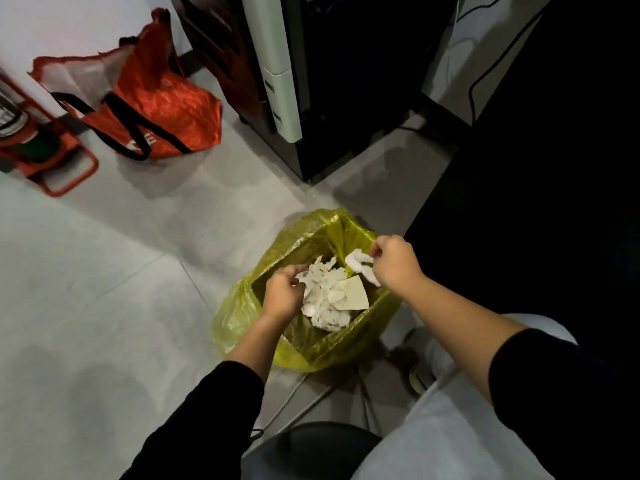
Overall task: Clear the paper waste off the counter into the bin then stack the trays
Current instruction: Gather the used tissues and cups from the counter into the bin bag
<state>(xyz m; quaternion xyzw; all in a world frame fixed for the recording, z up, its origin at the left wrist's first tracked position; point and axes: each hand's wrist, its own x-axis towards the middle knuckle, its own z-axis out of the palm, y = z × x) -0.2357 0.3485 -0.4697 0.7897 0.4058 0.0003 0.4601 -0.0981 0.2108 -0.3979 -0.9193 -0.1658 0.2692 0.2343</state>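
In the head view, low and right of centre, the bin [313, 337] with its yellow liner was held under both hands — the binning step was judged to be in hand, the trays and counter not being seen. White crumpled paper [327, 299] was pinched by the curled left hand [284, 296] over the bin's mouth; a smaller scrap [360, 263] was pinched by the right hand [394, 261] at the far rim. Release was judged the next call. Open floor [104, 289] lay to the left — a dark cabinet [346, 98] and an orange bag [152, 109] stood well apart above.
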